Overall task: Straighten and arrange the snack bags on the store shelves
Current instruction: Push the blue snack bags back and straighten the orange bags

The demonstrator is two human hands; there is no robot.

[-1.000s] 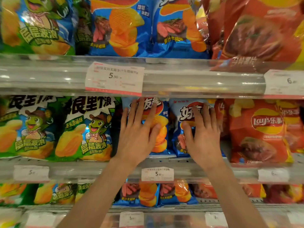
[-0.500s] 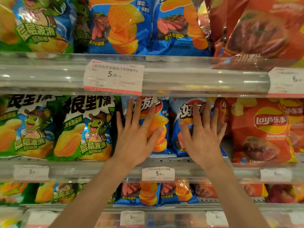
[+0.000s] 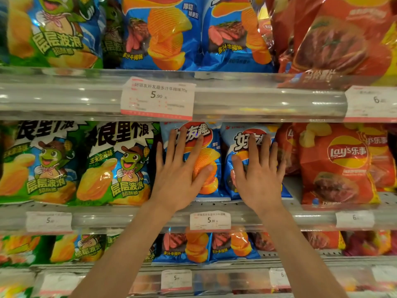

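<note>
Two blue chip bags (image 3: 211, 168) are being pressed by the flat, spread left hand (image 3: 179, 177) and right hand (image 3: 258, 179), so chips are risking being crushed, or bags toppled backward, if pushed harder.

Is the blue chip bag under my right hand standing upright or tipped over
Upright. The blue chip bag stands on its bottom edge, logo on top, under the flat right hand.

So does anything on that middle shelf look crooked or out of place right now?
Slightly. The right blue chip bag under the right hand leans, its top tipped left toward the left blue chip bag, which the left hand presses flat. The red Lay's bag stands a little twisted. Nothing looks torn or spilled.
</note>
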